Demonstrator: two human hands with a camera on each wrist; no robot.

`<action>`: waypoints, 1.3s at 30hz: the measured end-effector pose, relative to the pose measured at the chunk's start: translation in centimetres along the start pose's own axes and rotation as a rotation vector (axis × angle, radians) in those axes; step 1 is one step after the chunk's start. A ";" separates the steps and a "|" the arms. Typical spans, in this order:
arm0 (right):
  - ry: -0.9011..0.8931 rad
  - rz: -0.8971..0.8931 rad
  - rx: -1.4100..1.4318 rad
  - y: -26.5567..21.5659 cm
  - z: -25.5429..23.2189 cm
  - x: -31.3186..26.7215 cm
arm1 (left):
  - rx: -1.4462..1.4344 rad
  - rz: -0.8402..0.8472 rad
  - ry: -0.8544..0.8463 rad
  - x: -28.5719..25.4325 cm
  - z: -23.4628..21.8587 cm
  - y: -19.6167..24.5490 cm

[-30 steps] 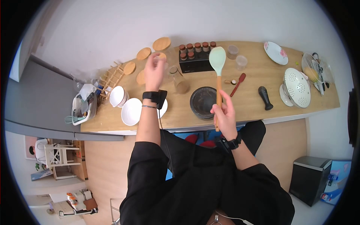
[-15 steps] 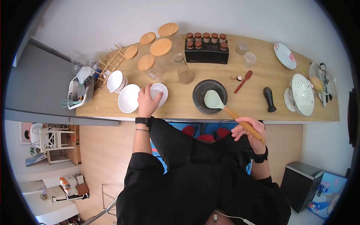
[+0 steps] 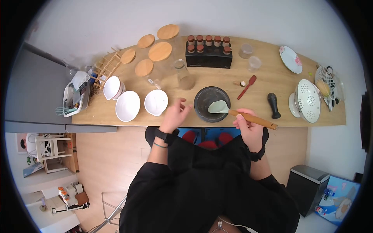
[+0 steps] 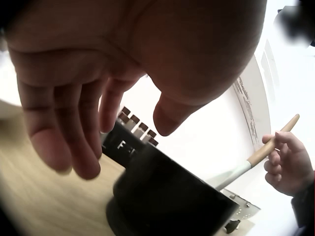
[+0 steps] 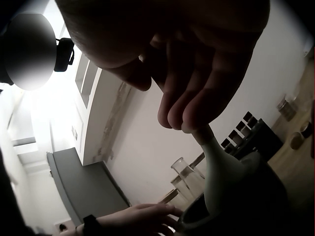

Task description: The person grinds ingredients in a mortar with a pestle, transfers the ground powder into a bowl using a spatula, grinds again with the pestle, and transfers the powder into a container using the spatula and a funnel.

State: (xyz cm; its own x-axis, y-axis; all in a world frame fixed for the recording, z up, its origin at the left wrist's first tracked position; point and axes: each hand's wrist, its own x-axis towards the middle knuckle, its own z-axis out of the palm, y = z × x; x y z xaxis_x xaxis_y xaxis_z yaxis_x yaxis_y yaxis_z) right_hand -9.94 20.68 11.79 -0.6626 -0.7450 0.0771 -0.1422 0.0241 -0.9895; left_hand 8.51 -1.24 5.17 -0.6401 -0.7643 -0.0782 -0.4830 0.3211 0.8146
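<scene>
My right hand (image 3: 250,132) grips the wooden handle of a spoon (image 3: 252,118) with a pale green head. The spoon slants down to the left, its head inside a dark stone mortar (image 3: 201,99). Just left of the mortar is my left hand (image 3: 176,115), holding nothing, its fingers loosely bent and pointing toward the rim. In the left wrist view those fingers (image 4: 81,125) hang beside the mortar (image 4: 162,194). A small white spouted bowl (image 3: 156,103) sits left of that hand. The right wrist view has the spoon head (image 5: 216,172) dipping into the mortar.
A larger white bowl (image 3: 128,106) and stacked bowls (image 3: 112,87) stand left. Behind are wooden-lidded jars (image 3: 160,51), a glass bottle (image 3: 185,77) and a spice rack (image 3: 208,58). Rightward lie a red spatula (image 3: 246,87), a black pestle (image 3: 273,105) and a white colander (image 3: 309,101).
My left hand has come down from the lidded jars, passed over the small white bowl and moved right beside the mortar. My right hand has tipped the spoon from upright so its head is in the mortar.
</scene>
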 end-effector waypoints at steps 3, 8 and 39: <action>0.026 0.010 -0.007 0.0 -0.3 0.3 | -0.182 -0.169 -0.182 -0.9 2.6 0.6; 0.075 0.017 -0.015 0.7 -0.8 1.1 | -0.608 -0.386 -0.310 -1.8 5.4 0.6; 0.173 0.139 0.135 5.5 0.2 4.1 | -0.426 -0.411 -0.177 -0.7 6.7 1.8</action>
State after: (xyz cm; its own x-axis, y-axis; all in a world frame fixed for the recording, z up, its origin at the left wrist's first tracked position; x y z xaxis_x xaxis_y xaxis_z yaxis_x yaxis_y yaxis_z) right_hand -13.32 17.66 6.63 -0.7865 -0.6153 -0.0530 0.0509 0.0209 -0.9985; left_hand 4.07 3.69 2.86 -0.5594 -0.6622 -0.4986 -0.4533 -0.2592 0.8528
